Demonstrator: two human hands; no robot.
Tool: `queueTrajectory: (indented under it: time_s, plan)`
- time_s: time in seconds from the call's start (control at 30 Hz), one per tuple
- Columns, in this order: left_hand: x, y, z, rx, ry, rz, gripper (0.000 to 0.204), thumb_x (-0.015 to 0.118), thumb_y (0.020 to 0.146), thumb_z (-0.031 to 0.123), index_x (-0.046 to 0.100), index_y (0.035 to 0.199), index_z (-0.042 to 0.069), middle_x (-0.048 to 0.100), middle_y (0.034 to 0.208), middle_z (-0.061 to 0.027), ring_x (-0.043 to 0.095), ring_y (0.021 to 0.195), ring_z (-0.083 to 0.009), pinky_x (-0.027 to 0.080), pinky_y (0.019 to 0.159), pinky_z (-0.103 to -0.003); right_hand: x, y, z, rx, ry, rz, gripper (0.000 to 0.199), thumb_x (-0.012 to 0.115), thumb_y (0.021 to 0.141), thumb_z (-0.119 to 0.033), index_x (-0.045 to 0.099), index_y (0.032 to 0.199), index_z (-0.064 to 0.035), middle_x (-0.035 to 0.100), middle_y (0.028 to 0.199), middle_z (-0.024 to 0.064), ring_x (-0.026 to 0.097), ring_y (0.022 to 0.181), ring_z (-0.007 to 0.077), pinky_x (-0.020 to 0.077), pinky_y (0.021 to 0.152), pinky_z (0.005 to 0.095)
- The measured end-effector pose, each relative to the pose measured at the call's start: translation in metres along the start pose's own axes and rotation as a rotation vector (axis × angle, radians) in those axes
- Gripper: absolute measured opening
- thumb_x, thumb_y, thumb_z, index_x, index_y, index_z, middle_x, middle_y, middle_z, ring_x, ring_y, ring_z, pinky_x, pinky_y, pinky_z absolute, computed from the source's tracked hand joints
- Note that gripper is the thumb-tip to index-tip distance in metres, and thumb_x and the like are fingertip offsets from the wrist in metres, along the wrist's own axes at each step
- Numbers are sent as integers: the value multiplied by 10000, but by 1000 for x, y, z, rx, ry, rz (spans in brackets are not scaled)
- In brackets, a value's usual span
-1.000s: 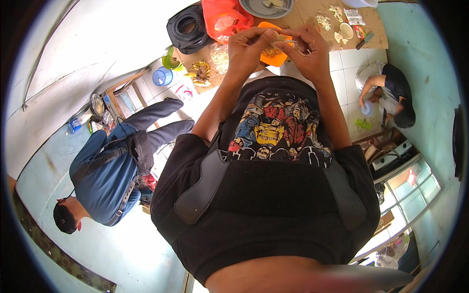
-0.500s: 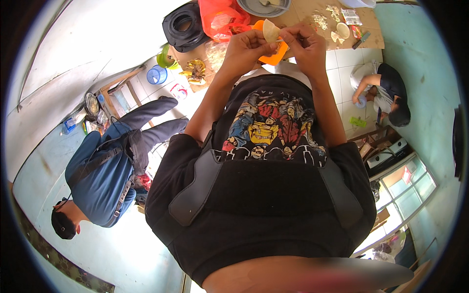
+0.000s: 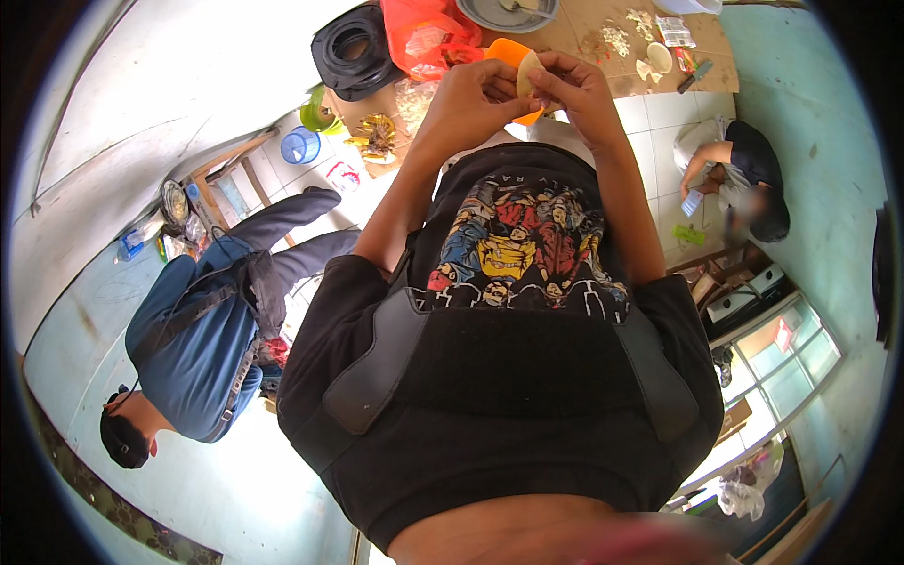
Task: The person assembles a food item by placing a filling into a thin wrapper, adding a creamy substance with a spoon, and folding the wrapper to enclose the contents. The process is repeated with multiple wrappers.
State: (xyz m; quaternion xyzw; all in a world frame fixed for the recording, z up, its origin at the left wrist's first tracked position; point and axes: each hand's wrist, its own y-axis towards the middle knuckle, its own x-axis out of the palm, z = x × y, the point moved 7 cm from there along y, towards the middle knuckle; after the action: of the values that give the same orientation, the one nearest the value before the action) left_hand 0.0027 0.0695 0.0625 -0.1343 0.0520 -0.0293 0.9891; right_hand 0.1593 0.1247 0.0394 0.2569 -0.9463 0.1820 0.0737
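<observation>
A thin, pale dough wrapper (image 3: 528, 73), folded into a half-moon, stands between my two hands above an orange plastic tray (image 3: 507, 49). My left hand (image 3: 478, 97) has its fingers curled, with the thumb at the wrapper's lower end. From the other side, my right hand (image 3: 579, 92) pinches the wrapper between thumb and fingers. Any filling inside the fold is hidden. Right of the hands, a round pale wrapper (image 3: 659, 59) lies on the brown table (image 3: 574, 38).
Left of the tray sit a red plastic bag (image 3: 428, 38) and a black ring-shaped object (image 3: 353, 52). A metal bowl (image 3: 490, 13) with a spoon stands behind; a knife (image 3: 695, 76) lies right. One person (image 3: 202, 311) stands left; another (image 3: 753, 160) crouches right, holding something bluish.
The wrapper has gone from an open cone shape to a narrow folded half-moon. My right hand has shifted slightly left and closer to my left hand. The crouching person's hand has moved.
</observation>
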Motion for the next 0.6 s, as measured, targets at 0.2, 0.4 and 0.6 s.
queueTrajectory:
  time_s: [0.2, 0.4, 0.6]
  plan:
    - [-2, 2, -8, -66, 51, 87, 299, 832, 834, 184, 720, 1000, -40, 757, 843, -120, 730, 740, -163, 584, 682, -301, 1, 9, 26, 70, 220, -85, 289, 731, 972, -211, 695, 1172, -4, 727, 993, 55, 678, 804, 96, 551, 759, 231]
    - [14, 16, -54, -166, 127, 108, 326, 829, 851, 226, 709, 1039, -13, 752, 905, -94, 718, 807, -158, 563, 760, -301, -37, 15, 76, 300, 158, 21, 244, 714, 984, -225, 685, 1140, -40, 720, 1020, 38, 681, 863, 95, 550, 748, 254]
    - [43, 38, -133, -318, 413, 86, 623, 607, 965, 552, 715, 853, -52, 709, 730, -182, 710, 716, -263, 530, 678, -408, -168, 10, 181, 469, 250, 299, 293, 688, 976, -190, 665, 1223, -34, 694, 1030, 66, 673, 957, 178, 558, 771, 282]
